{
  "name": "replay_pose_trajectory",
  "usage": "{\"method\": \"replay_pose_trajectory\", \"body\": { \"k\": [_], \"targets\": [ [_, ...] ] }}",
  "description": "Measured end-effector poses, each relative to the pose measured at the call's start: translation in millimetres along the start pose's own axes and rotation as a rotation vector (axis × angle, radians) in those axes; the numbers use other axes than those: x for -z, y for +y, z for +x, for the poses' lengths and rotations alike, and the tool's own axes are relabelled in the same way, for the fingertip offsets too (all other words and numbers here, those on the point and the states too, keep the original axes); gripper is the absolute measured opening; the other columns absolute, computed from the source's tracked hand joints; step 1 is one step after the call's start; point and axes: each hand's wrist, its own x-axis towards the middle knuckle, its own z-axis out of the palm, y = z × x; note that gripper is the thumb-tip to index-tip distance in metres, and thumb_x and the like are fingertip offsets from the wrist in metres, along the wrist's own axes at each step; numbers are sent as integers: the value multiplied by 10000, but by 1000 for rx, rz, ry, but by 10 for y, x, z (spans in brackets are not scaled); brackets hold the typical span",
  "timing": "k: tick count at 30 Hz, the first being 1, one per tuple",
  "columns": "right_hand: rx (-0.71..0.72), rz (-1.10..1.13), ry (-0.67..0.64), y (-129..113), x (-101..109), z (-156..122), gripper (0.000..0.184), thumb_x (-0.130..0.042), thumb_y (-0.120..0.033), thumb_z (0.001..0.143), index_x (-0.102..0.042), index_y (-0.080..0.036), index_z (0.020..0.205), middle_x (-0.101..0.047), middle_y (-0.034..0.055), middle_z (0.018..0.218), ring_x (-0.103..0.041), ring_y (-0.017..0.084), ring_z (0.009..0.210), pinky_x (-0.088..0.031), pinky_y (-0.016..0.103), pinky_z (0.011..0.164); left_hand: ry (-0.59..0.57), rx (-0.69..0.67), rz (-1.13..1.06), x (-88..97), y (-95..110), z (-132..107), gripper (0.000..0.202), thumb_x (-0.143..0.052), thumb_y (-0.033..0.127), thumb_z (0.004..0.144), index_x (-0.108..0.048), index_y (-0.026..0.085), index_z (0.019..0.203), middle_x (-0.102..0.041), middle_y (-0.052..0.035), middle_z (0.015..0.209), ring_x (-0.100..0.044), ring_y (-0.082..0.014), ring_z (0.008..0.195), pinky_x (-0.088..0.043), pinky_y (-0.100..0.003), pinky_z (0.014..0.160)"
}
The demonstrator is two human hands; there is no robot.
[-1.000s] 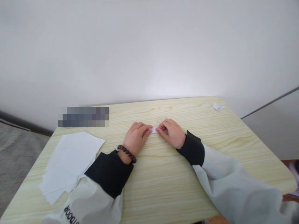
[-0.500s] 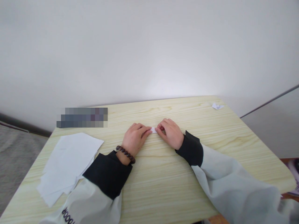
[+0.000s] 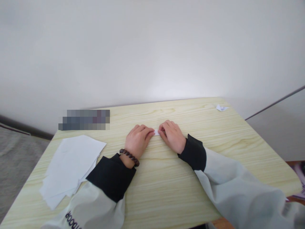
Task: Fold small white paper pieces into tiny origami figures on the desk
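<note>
Room between sleeves, pixelated obstacle, perhaps low

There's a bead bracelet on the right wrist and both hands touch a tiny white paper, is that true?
Not quite: the head view shows the bead bracelet on the left wrist. The left hand and right hand do both touch the tiny white paper.

The single head-worn camera looks forward and down from close above the near edge of the table, facing its far edge and the wall beyond; the table fills most of the lower half.
</note>
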Motion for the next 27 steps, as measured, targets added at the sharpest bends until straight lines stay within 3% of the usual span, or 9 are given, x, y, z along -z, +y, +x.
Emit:
{"method": "replay_pose_trajectory", "body": {
  "k": [9,18,27],
  "targets": [
    [23,66,33,25,-20,3,94,-500,-229,859,-548,-168,805,-572,50,832,-504,187,795,-381,323,744,92,-191,7,4,-69,-25,168,-541,304,855,-689,226,867,-670,-20,906,-555,-166,846,-477,-275,738],
    [180,177,69,131,38,-10,141,-521,-263,862,-618,-170,907,-612,54,860,-562,162,796,-452,281,721,116,-247,99,5,-55,-29,137,-521,226,868,-656,206,858,-680,-9,826,-587,-145,791,-460,-231,607],
    [249,47,111,139,21,-38,236,-472,-313,903,-665,-190,961,-650,46,866,-605,140,767,-475,242,671,188,-290,127,27,-31,-19,148,-492,235,879,-633,196,860,-685,-10,846,-602,-131,802,-461,-219,593]
  ]
}}
